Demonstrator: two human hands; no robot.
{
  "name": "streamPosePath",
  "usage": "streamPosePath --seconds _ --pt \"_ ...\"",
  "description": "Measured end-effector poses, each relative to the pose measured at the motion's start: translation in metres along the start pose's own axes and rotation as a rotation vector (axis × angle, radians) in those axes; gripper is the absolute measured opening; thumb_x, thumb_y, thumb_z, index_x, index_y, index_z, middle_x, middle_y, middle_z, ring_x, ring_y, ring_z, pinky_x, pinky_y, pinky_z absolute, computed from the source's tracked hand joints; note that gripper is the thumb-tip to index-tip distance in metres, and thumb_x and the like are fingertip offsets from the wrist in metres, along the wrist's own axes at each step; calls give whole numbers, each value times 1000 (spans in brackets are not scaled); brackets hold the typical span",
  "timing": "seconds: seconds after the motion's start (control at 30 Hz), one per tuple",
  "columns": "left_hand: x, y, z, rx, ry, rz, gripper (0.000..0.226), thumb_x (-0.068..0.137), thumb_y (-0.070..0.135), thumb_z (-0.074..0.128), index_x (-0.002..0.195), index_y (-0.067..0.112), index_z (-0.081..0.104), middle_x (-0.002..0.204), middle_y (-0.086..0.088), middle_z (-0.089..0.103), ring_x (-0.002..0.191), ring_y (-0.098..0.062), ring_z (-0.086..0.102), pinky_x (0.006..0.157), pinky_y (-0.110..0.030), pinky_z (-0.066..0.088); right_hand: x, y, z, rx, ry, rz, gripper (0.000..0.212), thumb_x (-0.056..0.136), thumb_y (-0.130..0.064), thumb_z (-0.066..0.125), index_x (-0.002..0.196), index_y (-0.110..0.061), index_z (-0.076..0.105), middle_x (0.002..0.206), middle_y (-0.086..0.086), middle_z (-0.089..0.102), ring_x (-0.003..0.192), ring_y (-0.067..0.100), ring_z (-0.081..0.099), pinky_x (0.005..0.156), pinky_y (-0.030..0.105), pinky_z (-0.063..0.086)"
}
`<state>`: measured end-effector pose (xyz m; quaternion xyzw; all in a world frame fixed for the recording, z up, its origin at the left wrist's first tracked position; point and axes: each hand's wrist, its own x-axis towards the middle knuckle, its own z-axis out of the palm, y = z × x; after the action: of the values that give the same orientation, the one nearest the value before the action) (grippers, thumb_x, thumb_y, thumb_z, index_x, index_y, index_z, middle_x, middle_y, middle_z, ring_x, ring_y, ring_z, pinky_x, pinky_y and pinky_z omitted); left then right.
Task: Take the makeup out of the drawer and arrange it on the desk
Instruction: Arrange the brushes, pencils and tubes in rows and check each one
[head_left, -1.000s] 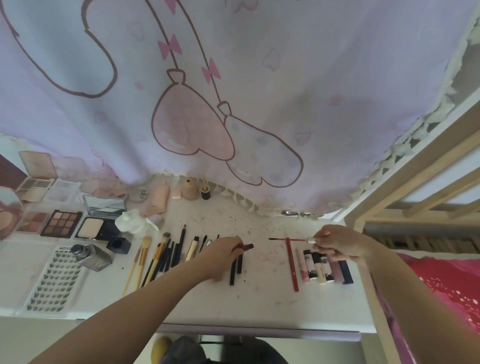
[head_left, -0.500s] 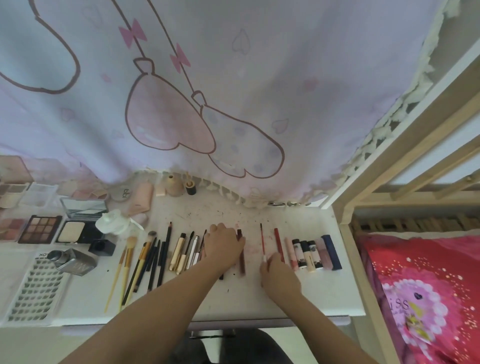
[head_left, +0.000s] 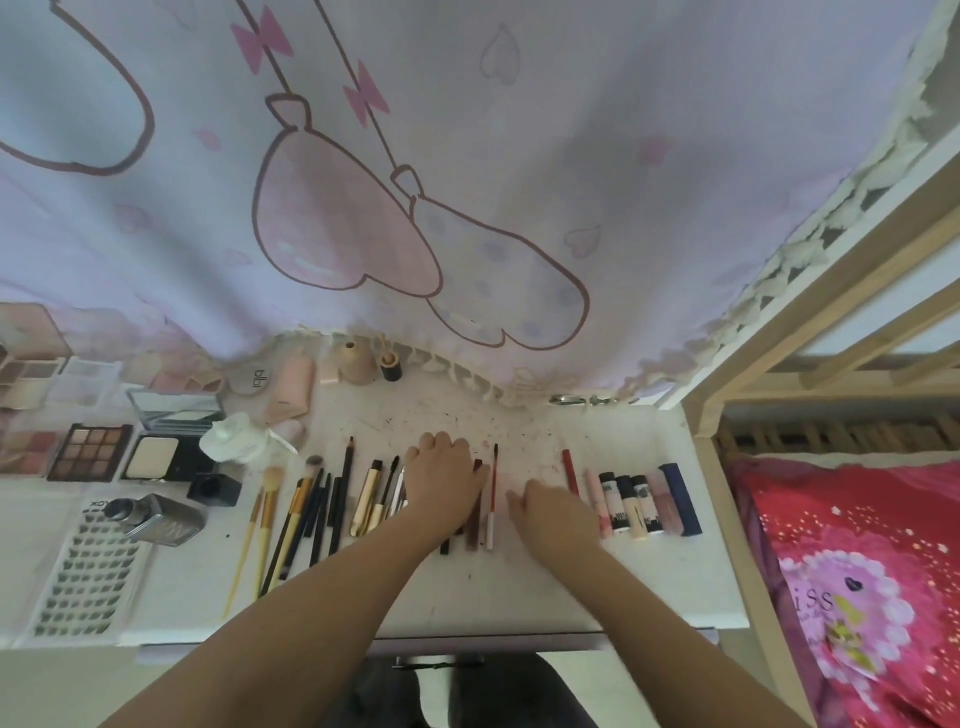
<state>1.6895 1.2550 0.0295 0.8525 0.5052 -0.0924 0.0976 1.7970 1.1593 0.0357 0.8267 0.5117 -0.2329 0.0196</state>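
My left hand (head_left: 445, 480) lies palm down on the white desk (head_left: 519, 587), fingers spread over a few dark pencils and a dark red pen (head_left: 475, 519) that show below it. A thin red-and-white wand (head_left: 492, 499) lies just right of that pen. My right hand (head_left: 553, 514) rests flat beside the wand, fingertips close to it, holding nothing. A red pencil (head_left: 570, 470) and a row of lip tubes (head_left: 644, 501) lie right of my right hand. Brushes and pencils (head_left: 306, 514) are lined up to the left.
Eyeshadow palettes (head_left: 91, 452), a powder compact (head_left: 156, 454), a silver bottle (head_left: 156, 519) and a lash tray (head_left: 88, 577) fill the desk's left side. A printed curtain (head_left: 467, 182) hangs over the back edge. A wooden bed frame (head_left: 727, 519) with red bedding borders the right.
My right hand held the thin wand above the desk; it now lies on the desk beside the dark red pen. My left hand set that pen down and flattened over the pencils.
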Motion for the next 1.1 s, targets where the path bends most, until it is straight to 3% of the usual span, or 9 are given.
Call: streamPosePath --seconds 0.1,0.27,0.37,0.43,0.57,0.67,0.77,0.9,1.1 --pt "2 21 -4 -78 75 91 36 97 41 36 114 14 53 113 -5 55 106 -24 46 86 -34 36 26 32 -39 -74 81 71 34 99 -39 31 96 -13 51 79 -1 52 70 19 49 63 29 41" --pt "-12 84 11 -119 -31 263 36 98 33 34 120 10 51 111 -8 57 106 -27 48 89 -39 37 58 45 -53 -241 -59 93 37 98 -43 36 100 -13 56 80 -1 53 73 19 50 62 28 38" --pt "-13 96 20 -118 -137 221 43 99 34 31 130 9 45 115 -9 58 106 -27 48 89 -39 38 63 40 -46 -224 -77 89 31 97 -37 40 93 -14 61 73 -2 53 71 19 52 60 27 38" --pt "-11 93 19 -165 -151 187 37 99 33 33 121 11 52 113 -8 58 105 -25 49 87 -37 38 62 38 -45 -177 -36 67 28 95 -31 40 85 -15 60 66 -3 49 67 19 50 54 26 34" --pt "-12 80 6 -379 -150 86 37 99 37 34 104 8 57 101 -10 62 96 -27 58 79 -36 44 62 39 -55 196 -35 52 31 92 -30 41 67 -13 47 63 1 49 59 17 46 52 27 34" --pt "-16 70 -6 -530 -195 60 37 100 40 33 93 11 56 90 -8 64 82 -25 61 70 -34 47 54 36 -69 490 -125 30 28 92 -24 43 70 -10 53 64 1 55 52 13 44 50 24 36" --pt "-26 62 -13 -564 -225 133 39 101 39 31 83 13 53 76 -3 57 69 -20 53 64 -31 41 38 34 -74 678 -252 45 27 94 -26 46 75 -11 59 60 -1 51 45 10 36 38 18 26" --pt "-35 56 -28 -625 -276 187 38 101 35 33 77 12 51 63 4 48 58 -13 44 61 -29 34 21 35 -71 920 -307 99 29 97 -24 48 78 -6 59 54 -2 42 42 8 31 38 19 23" --pt "-73 25 -19 -644 -477 224 39 100 41 35 76 19 56 66 5 52 58 -8 48 56 -20 37 12 69 -85 1252 -1 351 28 98 -19 48 73 -7 53 53 0 37 32 5 29 30 14 20"
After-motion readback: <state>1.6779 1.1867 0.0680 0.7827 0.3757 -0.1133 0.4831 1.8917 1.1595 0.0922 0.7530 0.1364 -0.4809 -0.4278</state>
